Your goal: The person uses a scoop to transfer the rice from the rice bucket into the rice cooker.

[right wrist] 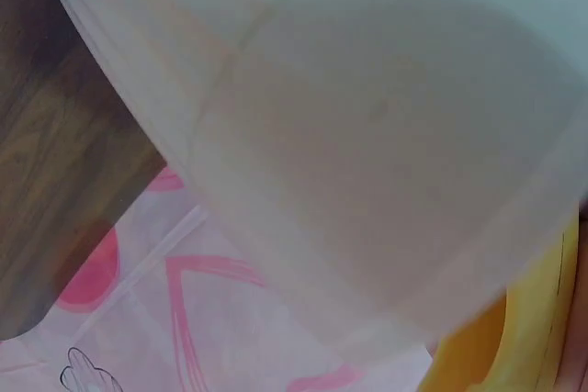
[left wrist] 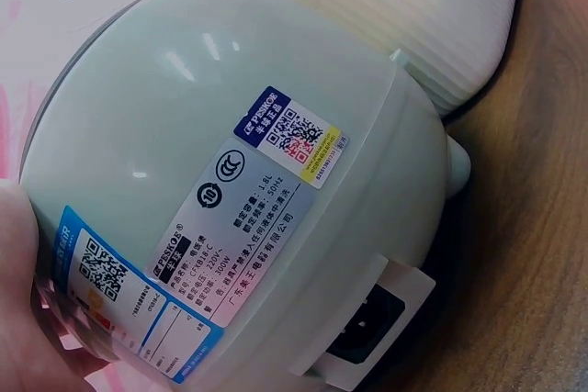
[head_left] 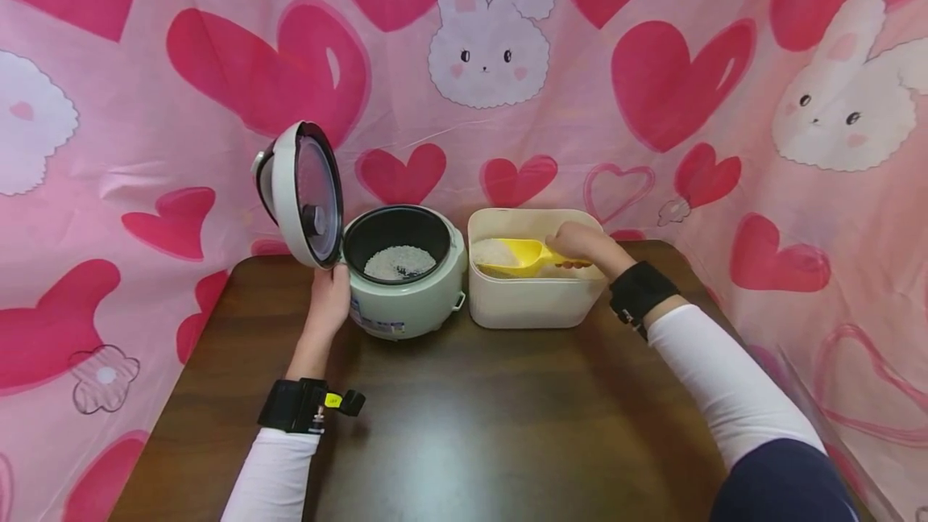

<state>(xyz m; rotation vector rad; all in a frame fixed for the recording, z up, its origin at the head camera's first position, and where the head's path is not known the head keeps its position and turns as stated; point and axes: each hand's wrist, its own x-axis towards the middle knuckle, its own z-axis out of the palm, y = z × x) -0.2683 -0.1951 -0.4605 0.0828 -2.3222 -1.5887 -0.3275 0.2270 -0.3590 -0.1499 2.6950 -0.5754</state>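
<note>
A: Right hand [head_left: 586,246] is down in the cream rectangular plastic bin [head_left: 532,304], fingers wrapped around the handle of the yellow plastic scoop [head_left: 516,256], and there's a heap of white rice [head_left: 495,250] sitting in the bowl of it.

B: And the left hand [head_left: 329,298]?

A: Resting against the side of the pale green round rice cooker [head_left: 406,296], steadying it. Whether those fingers curl around the body, I can't tell. The hinged lid [head_left: 304,192] stands open.

B: Anything in the pot yet?

A: Yes, a thin layer of rice [head_left: 400,262] lies in the black inner pot [head_left: 395,229], with dark patches of the bottom showing through. I'd judge it partway filled: the loaded scoop sits low inside the bin, not over the cooker.
</note>
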